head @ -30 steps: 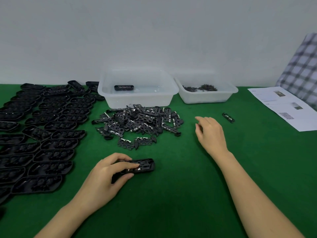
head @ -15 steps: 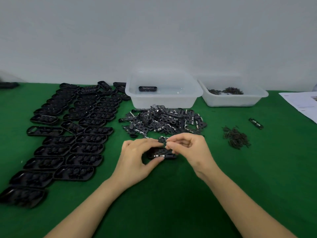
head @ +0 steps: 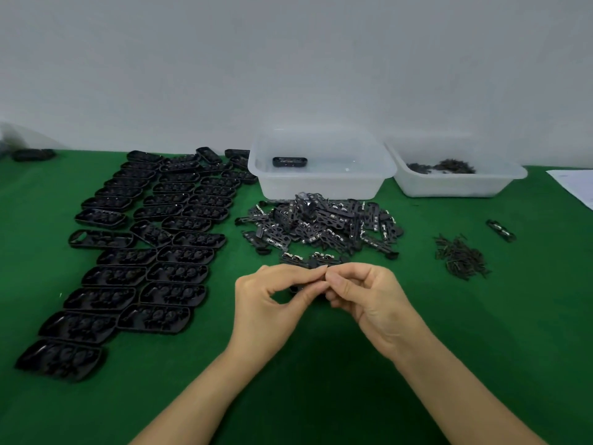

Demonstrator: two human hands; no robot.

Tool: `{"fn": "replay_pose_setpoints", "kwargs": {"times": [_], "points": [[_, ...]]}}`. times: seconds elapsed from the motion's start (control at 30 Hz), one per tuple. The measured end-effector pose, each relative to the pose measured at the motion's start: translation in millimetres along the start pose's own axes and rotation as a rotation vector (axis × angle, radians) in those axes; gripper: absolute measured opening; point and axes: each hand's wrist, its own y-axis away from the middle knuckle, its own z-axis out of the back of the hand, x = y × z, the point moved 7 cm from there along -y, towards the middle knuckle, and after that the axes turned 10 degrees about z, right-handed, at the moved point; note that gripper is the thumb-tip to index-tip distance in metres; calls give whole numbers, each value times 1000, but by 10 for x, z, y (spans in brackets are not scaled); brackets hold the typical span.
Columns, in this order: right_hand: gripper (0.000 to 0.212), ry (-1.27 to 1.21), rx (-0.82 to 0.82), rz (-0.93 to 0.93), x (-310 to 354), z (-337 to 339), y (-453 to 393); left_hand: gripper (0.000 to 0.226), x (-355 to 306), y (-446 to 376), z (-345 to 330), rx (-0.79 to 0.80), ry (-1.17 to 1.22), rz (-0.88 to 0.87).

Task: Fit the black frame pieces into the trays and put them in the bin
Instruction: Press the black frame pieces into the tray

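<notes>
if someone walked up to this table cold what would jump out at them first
Probably the rows of black trays covering the left side of the green table, and the heap of black frame pieces at centre, in front of a clear bin with one black tray inside. Nearer the camera, the left hand and right hand meet, pinching a small black part between them.

Left hand [head: 269, 303] and right hand [head: 369, 297] together pinching a black tray [head: 303, 288] above green table [head: 321, 364]
</notes>
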Motion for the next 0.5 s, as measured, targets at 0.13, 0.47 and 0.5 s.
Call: {"fn": "replay_pose_setpoints", "kwargs": {"times": [0.13,0.47,0.5], "points": [[14,119,-74,119,21,-4,17,18,-9,29,-33,-19,-30,-22],[22,379,-243,499,174,-69,150,19,248,84,-131,-20,485,443],[24,398,-240,513,174,-77,149,17,221,78,-117,-31,446,413]]}}
